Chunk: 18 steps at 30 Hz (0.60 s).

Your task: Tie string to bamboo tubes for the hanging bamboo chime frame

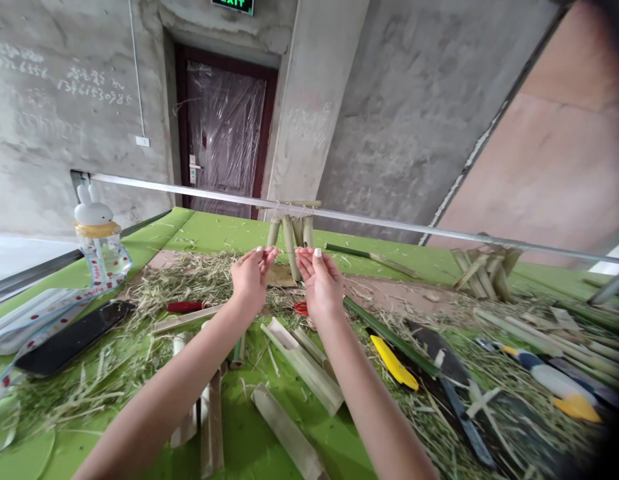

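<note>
A thin dark strand (288, 252) runs level between my two hands, too fine to tell whether it is thread or wire. My left hand (251, 275) pinches one end with closed fingertips. The other end is pinched by my right hand (321, 281), thumb against fingers. Just behind the strand stands a small bamboo frame (288, 233) with splayed legs and a crosspiece on top. Red-handled scissors (301, 308), partly hidden, lie beside my right wrist. Below my forearms are split bamboo pieces (304, 367) on the green tabletop (249, 427).
Bamboo shavings (189, 277) cover much of the table. To the right lie a yellow-handled tool (393, 362), a dark broad blade (437, 350) and a crossed bamboo bundle (487, 270). A black phone (74, 337) and a rabbit-topped bottle (102, 247) are at left. A metal rail (229, 197) crosses behind.
</note>
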Each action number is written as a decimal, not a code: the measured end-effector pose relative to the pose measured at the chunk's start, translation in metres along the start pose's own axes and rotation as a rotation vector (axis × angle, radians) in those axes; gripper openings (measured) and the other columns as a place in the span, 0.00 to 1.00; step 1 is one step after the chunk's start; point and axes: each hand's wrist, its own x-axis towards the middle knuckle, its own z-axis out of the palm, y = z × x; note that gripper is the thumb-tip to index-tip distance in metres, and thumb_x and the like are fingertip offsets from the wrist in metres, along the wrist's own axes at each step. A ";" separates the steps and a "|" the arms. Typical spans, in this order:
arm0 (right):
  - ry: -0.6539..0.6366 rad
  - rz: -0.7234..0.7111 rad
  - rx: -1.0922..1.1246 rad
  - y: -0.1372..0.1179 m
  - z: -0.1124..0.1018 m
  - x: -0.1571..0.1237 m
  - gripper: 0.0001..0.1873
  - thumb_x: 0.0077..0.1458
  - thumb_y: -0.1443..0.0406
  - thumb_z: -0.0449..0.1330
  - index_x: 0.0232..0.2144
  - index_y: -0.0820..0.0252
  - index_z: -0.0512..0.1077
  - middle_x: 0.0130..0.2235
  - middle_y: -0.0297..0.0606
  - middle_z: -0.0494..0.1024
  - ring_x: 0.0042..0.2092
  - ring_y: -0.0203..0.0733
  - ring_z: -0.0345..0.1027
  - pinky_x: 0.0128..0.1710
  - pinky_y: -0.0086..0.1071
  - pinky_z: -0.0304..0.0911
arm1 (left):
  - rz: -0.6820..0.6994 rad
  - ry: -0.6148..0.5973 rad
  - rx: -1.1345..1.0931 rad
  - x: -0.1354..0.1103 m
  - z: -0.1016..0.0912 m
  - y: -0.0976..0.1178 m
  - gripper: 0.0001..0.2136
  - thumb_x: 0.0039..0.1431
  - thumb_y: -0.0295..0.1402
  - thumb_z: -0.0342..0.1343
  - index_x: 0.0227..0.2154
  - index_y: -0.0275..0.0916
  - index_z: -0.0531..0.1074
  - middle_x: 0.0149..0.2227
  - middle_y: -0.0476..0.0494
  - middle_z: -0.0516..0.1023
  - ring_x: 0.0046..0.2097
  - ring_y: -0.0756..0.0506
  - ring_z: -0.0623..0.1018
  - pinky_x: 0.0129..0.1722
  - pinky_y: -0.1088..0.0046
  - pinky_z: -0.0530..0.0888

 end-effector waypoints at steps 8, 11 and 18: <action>0.068 -0.041 -0.031 -0.018 0.001 0.000 0.10 0.44 0.60 0.64 0.30 0.59 0.74 0.28 0.33 0.78 0.33 0.35 0.74 0.35 0.28 0.69 | 0.285 -0.327 0.440 -0.011 -0.006 0.012 0.10 0.55 0.27 0.54 0.40 0.30 0.71 0.27 0.44 0.77 0.21 0.55 0.72 0.24 0.79 0.72; 0.079 -0.085 -0.147 -0.021 -0.005 0.004 0.11 0.45 0.59 0.63 0.30 0.60 0.74 0.26 0.33 0.77 0.30 0.35 0.73 0.32 0.28 0.68 | 0.330 -0.496 0.597 -0.012 -0.010 0.018 0.16 0.53 0.29 0.54 0.46 0.31 0.70 0.27 0.44 0.77 0.20 0.55 0.70 0.22 0.80 0.70; -0.086 -0.164 -0.470 -0.026 -0.016 0.007 0.14 0.47 0.56 0.61 0.31 0.60 0.76 0.25 0.35 0.77 0.26 0.37 0.71 0.29 0.31 0.68 | 0.364 -0.747 0.837 -0.005 -0.018 0.014 0.20 0.52 0.28 0.51 0.51 0.34 0.69 0.25 0.46 0.75 0.22 0.54 0.70 0.24 0.80 0.69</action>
